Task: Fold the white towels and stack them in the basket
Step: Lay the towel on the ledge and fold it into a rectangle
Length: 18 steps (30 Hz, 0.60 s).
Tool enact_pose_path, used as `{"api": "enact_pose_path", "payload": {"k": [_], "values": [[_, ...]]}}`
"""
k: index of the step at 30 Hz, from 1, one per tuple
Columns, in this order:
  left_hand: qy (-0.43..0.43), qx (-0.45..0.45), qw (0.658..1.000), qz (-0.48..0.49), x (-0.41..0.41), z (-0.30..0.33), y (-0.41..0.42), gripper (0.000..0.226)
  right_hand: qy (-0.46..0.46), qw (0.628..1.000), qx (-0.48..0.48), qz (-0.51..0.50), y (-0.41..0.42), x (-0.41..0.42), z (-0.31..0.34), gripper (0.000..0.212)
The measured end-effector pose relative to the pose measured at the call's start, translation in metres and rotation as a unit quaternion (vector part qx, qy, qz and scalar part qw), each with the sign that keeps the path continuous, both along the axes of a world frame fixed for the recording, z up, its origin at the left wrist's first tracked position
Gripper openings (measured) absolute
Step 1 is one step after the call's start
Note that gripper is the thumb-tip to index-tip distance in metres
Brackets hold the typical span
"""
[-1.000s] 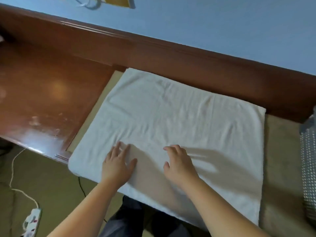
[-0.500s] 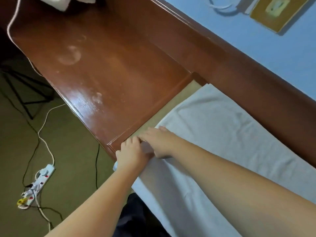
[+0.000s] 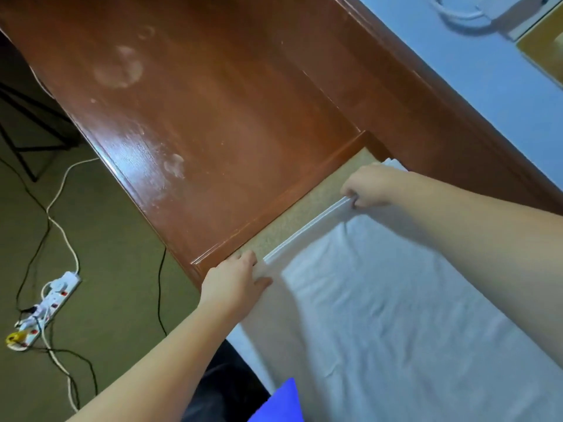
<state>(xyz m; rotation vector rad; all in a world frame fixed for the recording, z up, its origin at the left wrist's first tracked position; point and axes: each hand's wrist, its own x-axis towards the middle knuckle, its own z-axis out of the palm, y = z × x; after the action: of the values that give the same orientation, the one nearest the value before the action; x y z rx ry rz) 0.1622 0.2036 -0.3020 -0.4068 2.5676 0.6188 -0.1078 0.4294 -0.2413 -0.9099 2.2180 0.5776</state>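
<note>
Two hands are on one white towel (image 3: 380, 315), and I record them in turn. My left hand (image 3: 234, 284) holds the near corner of the towel's left edge: the thumb lies on top of the cloth and the fingers (image 3: 243, 259) reach forward over the edge, so I judge it a pinch, though the underside is hidden. My right hand (image 3: 368, 185) is at the far corner of the same edge, fingers curled down and closed on the hem, which rises slightly off the surface there.

The towel lies flat on the speckled beige surface (image 3: 304, 214), spreading rightward from both sets of fingers and out of view. The gripped edge runs as a straight line from the left fingers up and away to the right fingers. That line is the relation that matters: I judge the coming move to be a fold carrying this edge rightward across the cloth, both hands travelling together so the hem stays taut and square. Neither hand is nearer; both already have it.

Left of the fingers, the wooden tabletop (image 3: 198, 117) stands just beside the edge.

Containers: no basket is visible, so I cannot report its contents.
</note>
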Motion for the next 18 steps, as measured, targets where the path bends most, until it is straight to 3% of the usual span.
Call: {"api": "enact_pose_path", "payload": {"k": [5, 10, 13, 16, 18], "values": [[0.135, 0.018, 0.99, -0.018, 0.023, -0.007, -0.009, 0.022, 0.187, 0.981, -0.043, 0.008, 0.08, -0.004, -0.01, 0.017], [0.224, -0.017, 0.969, -0.107, 0.041, -0.004, 0.015, 0.02, 0.278, 0.947, -0.152, -0.051, 0.135, 0.041, -0.021, 0.024], [0.278, -0.009, 0.948, -0.155, 0.057, 0.008, 0.041, 0.027, 0.302, 0.913, -0.238, -0.134, 0.16, 0.076, -0.021, 0.032], [0.31, 0.021, 0.933, -0.184, 0.08, 0.022, 0.075, 0.027, 0.316, 0.887, -0.255, -0.22, 0.188, 0.108, -0.02, 0.029], [0.314, 0.046, 0.928, -0.195, 0.094, 0.03, 0.099, 0.025, 0.306, 0.853, -0.261, -0.333, 0.206, 0.126, -0.016, 0.046]]}}
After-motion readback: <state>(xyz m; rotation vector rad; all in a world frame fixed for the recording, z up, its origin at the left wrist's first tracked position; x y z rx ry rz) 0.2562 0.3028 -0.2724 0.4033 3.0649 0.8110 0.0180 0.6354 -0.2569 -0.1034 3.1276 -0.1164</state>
